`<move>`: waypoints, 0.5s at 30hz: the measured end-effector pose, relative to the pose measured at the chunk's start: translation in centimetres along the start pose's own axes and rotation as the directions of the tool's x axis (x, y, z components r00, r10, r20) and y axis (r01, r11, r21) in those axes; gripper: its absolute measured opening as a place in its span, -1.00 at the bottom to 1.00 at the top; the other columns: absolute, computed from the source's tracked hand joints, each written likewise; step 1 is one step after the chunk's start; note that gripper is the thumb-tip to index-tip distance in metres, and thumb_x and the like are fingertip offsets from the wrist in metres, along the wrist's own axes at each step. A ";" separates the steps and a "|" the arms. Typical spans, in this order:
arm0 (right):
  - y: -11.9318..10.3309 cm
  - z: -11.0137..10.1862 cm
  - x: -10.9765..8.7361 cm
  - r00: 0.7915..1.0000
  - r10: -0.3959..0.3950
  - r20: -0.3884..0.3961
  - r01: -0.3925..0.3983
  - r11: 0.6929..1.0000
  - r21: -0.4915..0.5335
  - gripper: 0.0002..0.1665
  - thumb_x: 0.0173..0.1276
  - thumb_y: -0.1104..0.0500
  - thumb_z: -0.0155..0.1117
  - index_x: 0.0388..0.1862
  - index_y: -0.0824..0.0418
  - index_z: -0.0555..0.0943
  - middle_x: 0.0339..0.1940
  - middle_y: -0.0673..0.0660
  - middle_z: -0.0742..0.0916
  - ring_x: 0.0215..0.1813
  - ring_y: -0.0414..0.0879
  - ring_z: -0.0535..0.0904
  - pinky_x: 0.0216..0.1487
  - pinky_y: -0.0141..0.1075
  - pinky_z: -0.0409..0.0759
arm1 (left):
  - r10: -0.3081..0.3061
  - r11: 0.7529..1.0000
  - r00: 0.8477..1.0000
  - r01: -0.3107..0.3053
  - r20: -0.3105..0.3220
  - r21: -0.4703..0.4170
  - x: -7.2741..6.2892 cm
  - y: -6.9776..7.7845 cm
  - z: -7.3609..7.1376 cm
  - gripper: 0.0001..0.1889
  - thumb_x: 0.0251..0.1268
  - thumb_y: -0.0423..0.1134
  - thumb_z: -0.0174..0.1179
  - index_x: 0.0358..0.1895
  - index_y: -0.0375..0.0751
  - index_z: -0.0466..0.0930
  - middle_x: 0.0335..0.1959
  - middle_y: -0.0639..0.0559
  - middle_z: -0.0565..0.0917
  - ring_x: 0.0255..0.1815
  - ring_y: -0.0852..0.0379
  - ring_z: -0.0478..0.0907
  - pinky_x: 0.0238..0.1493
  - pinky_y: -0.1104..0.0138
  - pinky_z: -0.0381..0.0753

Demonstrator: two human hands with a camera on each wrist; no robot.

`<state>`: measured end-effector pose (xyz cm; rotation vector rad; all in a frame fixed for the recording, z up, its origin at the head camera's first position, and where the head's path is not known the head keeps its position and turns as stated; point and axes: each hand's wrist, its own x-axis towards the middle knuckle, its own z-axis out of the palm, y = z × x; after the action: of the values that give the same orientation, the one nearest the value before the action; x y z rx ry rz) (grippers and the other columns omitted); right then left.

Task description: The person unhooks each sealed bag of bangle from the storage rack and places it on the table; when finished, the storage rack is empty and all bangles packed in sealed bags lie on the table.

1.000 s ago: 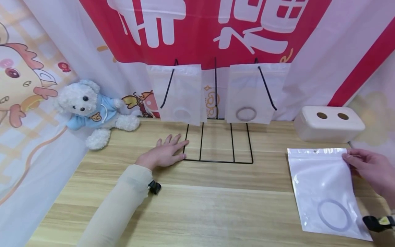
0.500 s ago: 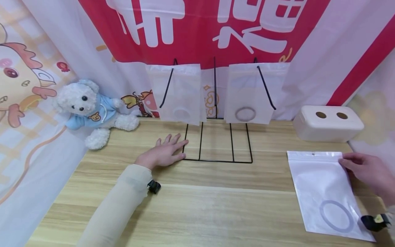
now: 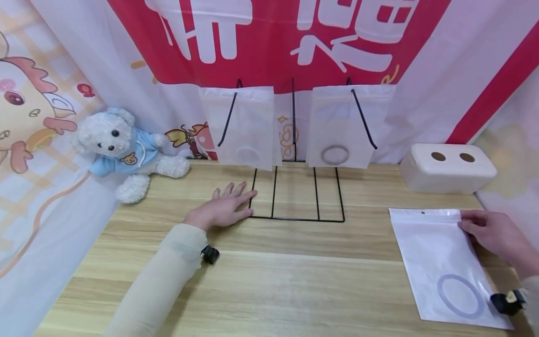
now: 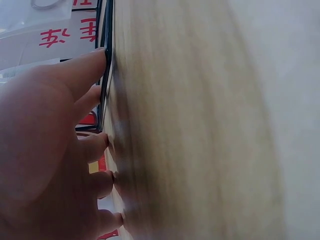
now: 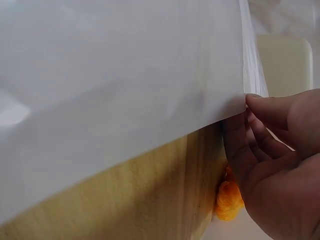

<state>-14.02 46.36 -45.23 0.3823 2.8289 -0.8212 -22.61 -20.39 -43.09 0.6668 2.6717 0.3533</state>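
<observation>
My right hand (image 3: 498, 236) pinches the upper right edge of a white zip bag (image 3: 429, 252), thumb in front and fingers behind. A pale ring (image 3: 461, 296) shows through the bag's lower part, and a small hang hole sits in its top strip. In the right wrist view the bag (image 5: 125, 75) slants over the wood. With fingers spread, my left hand (image 3: 223, 209) rests at the left front corner of a black wire rack (image 3: 299, 220); its thumb and index finger touch the base wire. Similar bags hang on the rack's left hook (image 3: 227, 121) and right hook (image 3: 364, 119).
A white plush bear (image 3: 130, 152) in a blue top sits at the back left of the wooden table (image 3: 294, 290). At the back right stands a cream box (image 3: 448, 168) with two round holes. A red and white printed cloth (image 3: 273, 56) hangs behind the rack.
The right hand and the bag have shifted a little to the left, and the bag's top edge now sits slightly lower in the head view. My left hand and the rack stay put.
</observation>
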 end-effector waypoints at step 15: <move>0.0 -0.3 0.4 0.999 -0.033 0.026 0.035 0.998 -0.053 -0.44 0.62 0.31 0.25 0.39 0.70 0.41 0.23 0.75 0.57 0.01 0.43 0.65 -0.02 0.17 0.80 | 0.000 1.000 1.000 0.000 -0.002 -0.005 -0.1 0.3 -0.1 -0.29 0.74 0.20 -0.05 0.79 0.16 0.05 0.84 -0.22 -0.15 0.81 -0.47 -0.29 0.65 -0.52 -0.35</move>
<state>-14.39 46.65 -45.05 0.3151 2.8350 -0.7495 -22.42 -20.16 -42.90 0.6659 2.6721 0.3604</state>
